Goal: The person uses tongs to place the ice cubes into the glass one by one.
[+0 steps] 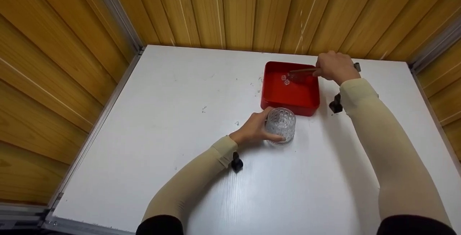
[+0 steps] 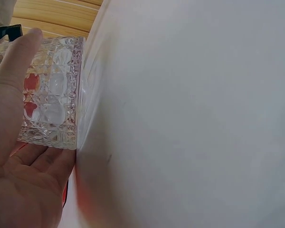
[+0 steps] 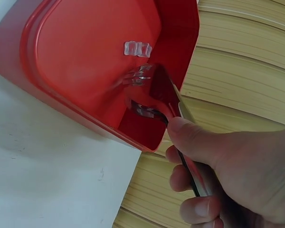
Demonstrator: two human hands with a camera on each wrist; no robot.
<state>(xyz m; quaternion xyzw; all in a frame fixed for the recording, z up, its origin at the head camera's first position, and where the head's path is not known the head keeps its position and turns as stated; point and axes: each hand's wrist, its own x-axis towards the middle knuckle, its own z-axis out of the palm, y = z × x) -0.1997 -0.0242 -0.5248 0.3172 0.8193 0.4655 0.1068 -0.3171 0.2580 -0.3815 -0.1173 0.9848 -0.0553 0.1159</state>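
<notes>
My left hand (image 1: 254, 128) holds a clear glass tumbler (image 1: 281, 121) with a cut pattern, thumb on the near side and fingers on the far side. In the left wrist view the tumbler (image 2: 57, 92) shows its faceted wall close up. At the back right, my right hand (image 1: 335, 66) grips metal tongs (image 3: 149, 110) with toothed ends, reaching down into a red square tray (image 1: 264, 103). Two small clear ice-like cubes (image 3: 137, 49) lie side by side on the tray floor, just beyond the tong tips. Nothing shows clearly between those tips.
The tray stands on a white table (image 1: 173, 119), right behind the tumbler. Wood-look panels (image 1: 237, 11) rise behind the table's back edge. Small dark marks dot the tabletop. A black wrist mount (image 1: 236, 163) hangs from the left sleeve, another (image 1: 336, 104) from the right.
</notes>
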